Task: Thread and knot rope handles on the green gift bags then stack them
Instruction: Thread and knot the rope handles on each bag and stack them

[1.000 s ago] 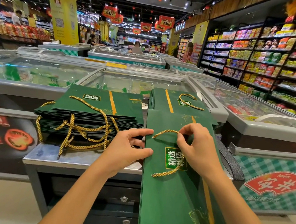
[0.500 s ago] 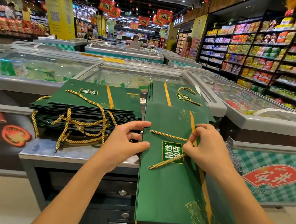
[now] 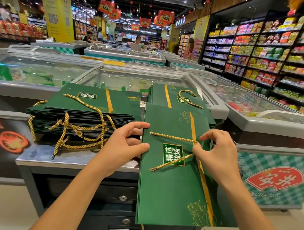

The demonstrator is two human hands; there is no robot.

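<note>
The thumb and forefinger of the right hand (image 3: 219, 158) pinch a gold rope (image 3: 173, 137) at a bend, while the other fingers (image 3: 212, 134) arch loosely above it. From that pinch one length of rope runs taut to the left and ends at a hole near the bag's left edge. The other length slants down and left across the white-lettered label to a loose, frayed end.

The left hand (image 3: 122, 147) grips that left edge. Its thumb (image 3: 141, 147) presses on the bag's face, its forefinger reaches over the edge just above the hole, and the remaining fingers curl behind.

The gift bag (image 3: 167, 194) lies flat and folded under both hands. Its near end hangs over the front of a metal counter (image 3: 80, 160) towards the person.

Left of the left hand and close beside it sits a stack of bags (image 3: 92, 107) with gold handles trailing over its near side. Beyond the fingertips, touching the far end of the worked bag, lies a second stack (image 3: 158, 95) with one rope loop on top.

Glass-lidded freezers (image 3: 40, 70) stand beyond the counter, and stocked shelves (image 3: 282, 62) line the aisle to the right.
</note>
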